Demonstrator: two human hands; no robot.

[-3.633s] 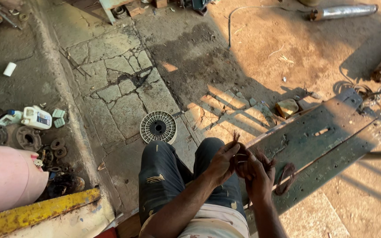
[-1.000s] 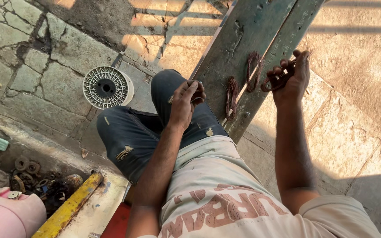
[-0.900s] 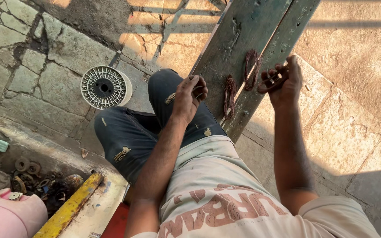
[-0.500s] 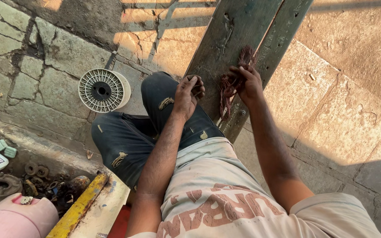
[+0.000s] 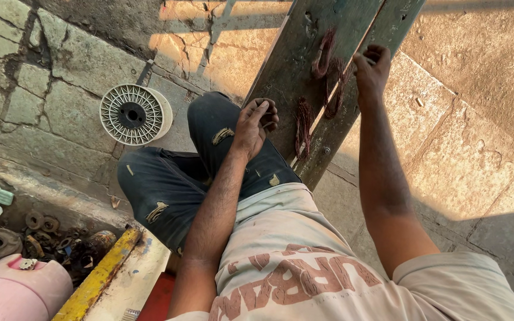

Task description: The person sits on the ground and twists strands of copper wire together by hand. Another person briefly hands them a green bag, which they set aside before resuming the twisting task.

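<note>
I sit with my knees bent in dark torn jeans. My left hand [image 5: 254,123] rests on my knee with its fingers curled, and I cannot make out anything in it. My right hand [image 5: 371,66] reaches out to a grey-green metal beam [image 5: 295,56] that slants across the stone floor. Its fingers are closed on the edge of a reddish copper wire coil [image 5: 334,89] lying on the beam. A second copper wire bundle [image 5: 303,128] lies on the beam closer to my knee, between the two hands.
A white spoked plastic spool [image 5: 133,114] lies on the cracked stone floor left of my knee. Rusty round metal parts [image 5: 43,232] sit in a recess at lower left, beside a pink container [image 5: 16,291] and a yellow bar [image 5: 99,276].
My right hand, which held a copper wire bundle up in the air, has come down to the beam, where wire now lies. My left hand has stayed on the knee.
</note>
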